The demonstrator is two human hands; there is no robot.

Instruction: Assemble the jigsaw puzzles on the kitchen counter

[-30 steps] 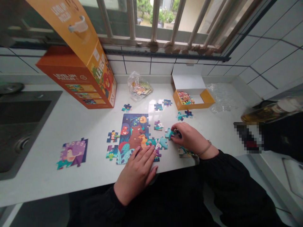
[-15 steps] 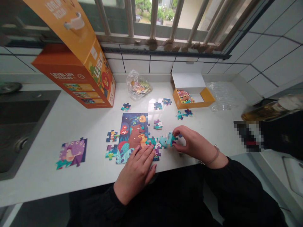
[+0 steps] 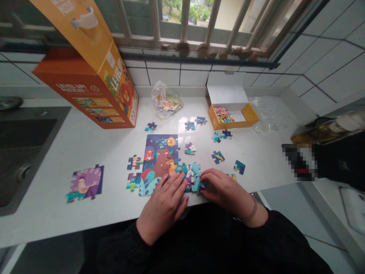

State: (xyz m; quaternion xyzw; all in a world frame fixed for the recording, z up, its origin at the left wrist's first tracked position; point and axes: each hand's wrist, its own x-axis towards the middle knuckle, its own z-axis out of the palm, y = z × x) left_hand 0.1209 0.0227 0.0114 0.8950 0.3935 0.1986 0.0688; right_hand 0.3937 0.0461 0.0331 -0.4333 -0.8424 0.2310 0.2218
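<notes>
A partly built jigsaw puzzle [image 3: 161, 160] with a bear picture lies on the white counter [image 3: 94, 152]. My left hand [image 3: 165, 203] rests flat on its lower edge, fingers stretched out. My right hand [image 3: 225, 190] pinches a teal puzzle piece [image 3: 196, 183] against the puzzle's lower right corner, next to the rabbit pieces. Loose pieces [image 3: 218, 156] lie just beyond my right hand and several more sit around the puzzle.
A big orange puzzle box [image 3: 94, 91] stands at the back left with its lid up. A small open yellow box [image 3: 232, 114] and a plastic bag of pieces [image 3: 167, 101] sit near the tiled wall. A finished purple section [image 3: 85, 184] lies left; a dark sink [image 3: 25, 148] is further left.
My right hand has carried the teal piece from the right of the puzzle down and left to its lower right corner. Two loose pieces it covered now show. My left hand has stayed put.
</notes>
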